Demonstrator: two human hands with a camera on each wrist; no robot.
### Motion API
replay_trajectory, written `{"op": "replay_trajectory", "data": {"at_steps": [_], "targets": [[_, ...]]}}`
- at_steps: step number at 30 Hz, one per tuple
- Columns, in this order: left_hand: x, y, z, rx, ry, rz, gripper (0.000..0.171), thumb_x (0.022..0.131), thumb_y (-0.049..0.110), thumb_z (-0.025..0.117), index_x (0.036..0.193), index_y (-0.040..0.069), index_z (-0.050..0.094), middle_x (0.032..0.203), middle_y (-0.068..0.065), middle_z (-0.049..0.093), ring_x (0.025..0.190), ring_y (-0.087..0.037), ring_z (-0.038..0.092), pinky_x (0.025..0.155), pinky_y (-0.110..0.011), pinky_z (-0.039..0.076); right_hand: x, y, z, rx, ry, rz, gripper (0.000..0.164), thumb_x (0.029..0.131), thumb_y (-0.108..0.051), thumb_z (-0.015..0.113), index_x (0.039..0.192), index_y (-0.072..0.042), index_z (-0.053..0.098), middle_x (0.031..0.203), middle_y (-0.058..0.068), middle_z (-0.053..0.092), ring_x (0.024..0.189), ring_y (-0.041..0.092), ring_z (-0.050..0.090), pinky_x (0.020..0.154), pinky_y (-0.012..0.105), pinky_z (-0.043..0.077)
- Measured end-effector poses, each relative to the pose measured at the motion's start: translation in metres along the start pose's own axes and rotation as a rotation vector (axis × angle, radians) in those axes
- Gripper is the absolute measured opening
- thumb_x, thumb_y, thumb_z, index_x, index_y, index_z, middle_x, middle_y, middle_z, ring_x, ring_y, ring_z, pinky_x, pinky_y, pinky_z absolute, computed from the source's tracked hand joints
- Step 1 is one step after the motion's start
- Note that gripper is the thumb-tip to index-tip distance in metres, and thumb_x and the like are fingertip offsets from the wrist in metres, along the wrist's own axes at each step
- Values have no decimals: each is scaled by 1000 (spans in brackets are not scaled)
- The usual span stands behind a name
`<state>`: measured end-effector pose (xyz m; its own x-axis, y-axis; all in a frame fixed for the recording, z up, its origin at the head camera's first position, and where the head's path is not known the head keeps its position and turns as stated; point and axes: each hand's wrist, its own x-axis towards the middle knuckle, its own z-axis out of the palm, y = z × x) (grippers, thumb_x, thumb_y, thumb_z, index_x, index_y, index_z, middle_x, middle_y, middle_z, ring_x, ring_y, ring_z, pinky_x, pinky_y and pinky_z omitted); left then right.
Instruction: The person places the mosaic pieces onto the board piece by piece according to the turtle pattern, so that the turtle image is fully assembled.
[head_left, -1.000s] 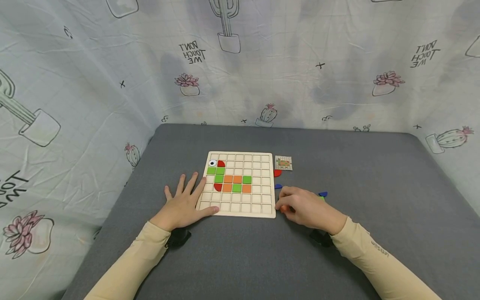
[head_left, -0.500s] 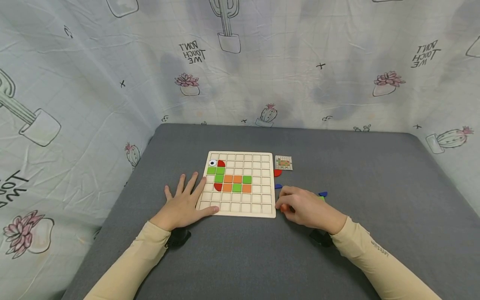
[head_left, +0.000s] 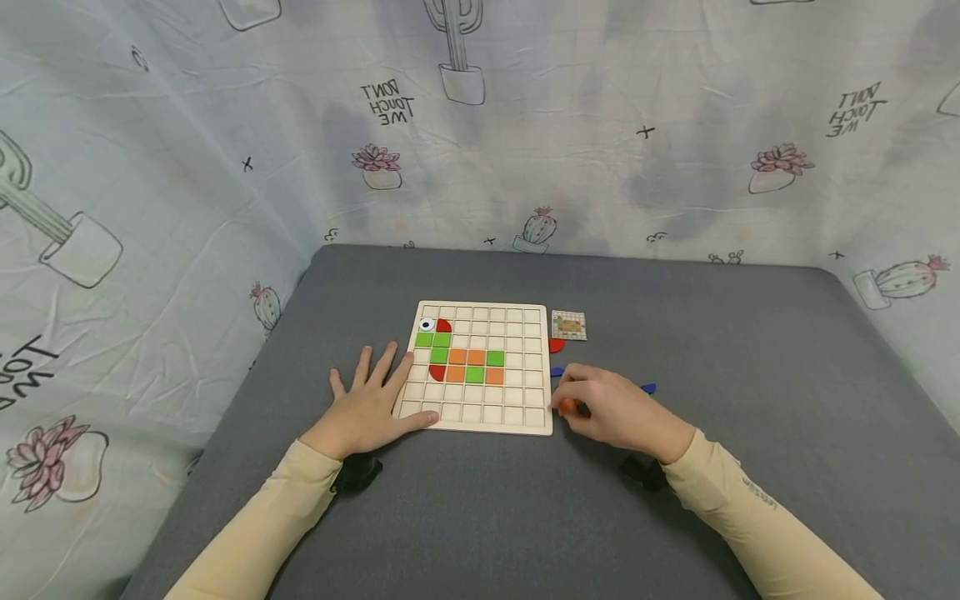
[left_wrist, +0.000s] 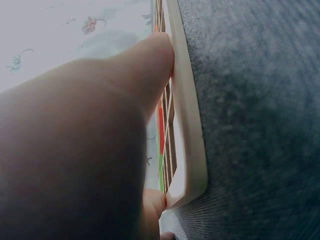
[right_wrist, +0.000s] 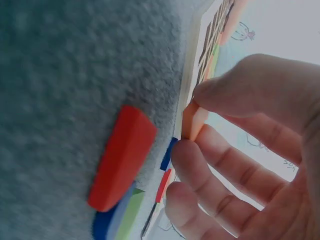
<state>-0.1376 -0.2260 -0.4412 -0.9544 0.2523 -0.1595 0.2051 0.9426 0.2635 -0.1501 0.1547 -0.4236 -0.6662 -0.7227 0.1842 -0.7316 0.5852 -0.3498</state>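
A square wooden grid board lies on the table with green, orange and red tiles and a white eye tile set in it. Fingers spread, my left hand rests on the board's left edge and near corner, its thumb over the near rim. At the board's right edge my right hand pinches an orange tile between thumb and fingers, close beside the rim in the right wrist view. Below that hand, a red rounded piece lies on the cloth near blue and green pieces.
A small pattern card lies by the board's far right corner. Near it are a red piece and a blue piece; another blue piece shows behind the right hand. A patterned curtain stands behind the grey table.
My right hand has risen a little and shifted slightly, now hiding the green piece beside the blue one. The left hand stays on the board.
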Motion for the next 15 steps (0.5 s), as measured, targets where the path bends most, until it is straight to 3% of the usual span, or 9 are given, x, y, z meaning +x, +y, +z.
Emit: {"op": "replay_trajectory", "data": {"at_steps": [7,15], "targets": [[-1,-1,1,4,2,-2,109,90,81,55,169,16,18,175,-19,7,158,-54,-1,107,-90,0,15,0,-4,28,33,15,16,86,-6,84,96,-16,78,91,-5,59,72,10,55,63,21,45],[0,-1,1,2,-2,-5,110,89,82,55,169,17,17,176,-18,6,159,-53,-3,107,-90,-1,38,-1,-3,25,61,19,14,86,-9,85,97,-14,77,96,-1,64,76,16,60,68,27,49]]}}
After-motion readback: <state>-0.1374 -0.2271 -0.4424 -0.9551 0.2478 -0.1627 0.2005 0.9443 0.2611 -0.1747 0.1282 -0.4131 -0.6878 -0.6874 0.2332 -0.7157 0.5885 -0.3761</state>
